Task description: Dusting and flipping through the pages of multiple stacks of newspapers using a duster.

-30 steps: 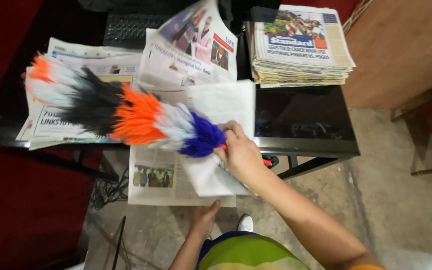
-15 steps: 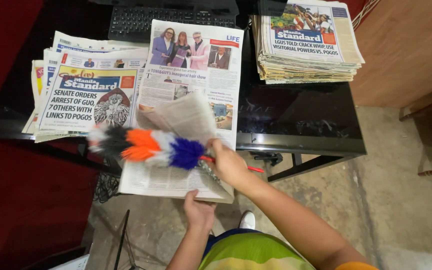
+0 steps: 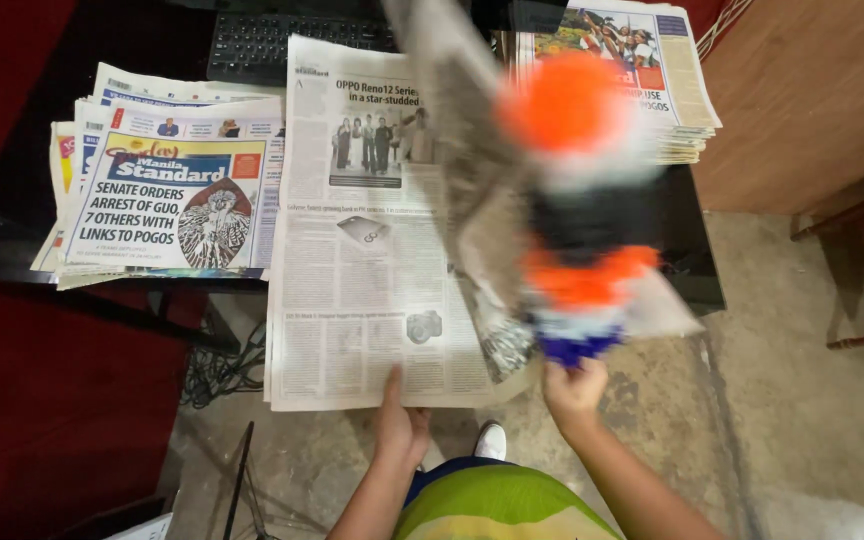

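Observation:
My right hand (image 3: 573, 389) grips the handle of a feather duster (image 3: 577, 195) with orange, white, black and blue bands. The duster points away from me and is blurred, and a newspaper page (image 3: 467, 190) is lifted and curling beside it. My left hand (image 3: 399, 418) rests flat on the near edge of an open newspaper (image 3: 362, 270) that lies across the dark glass desk (image 3: 687, 255) and hangs over its front edge.
A pile of folded newspapers (image 3: 167, 200) lies at the left of the desk and a thicker stack (image 3: 657, 75) at the far right. A black keyboard (image 3: 267, 40) sits behind. Cables (image 3: 217, 360) lie on the concrete floor. A wooden cabinet (image 3: 812, 100) stands at right.
The duster swung from lying across the paper at the left to pointing away on the right. A page flipped up, and my left hand moved onto the newspaper's near edge.

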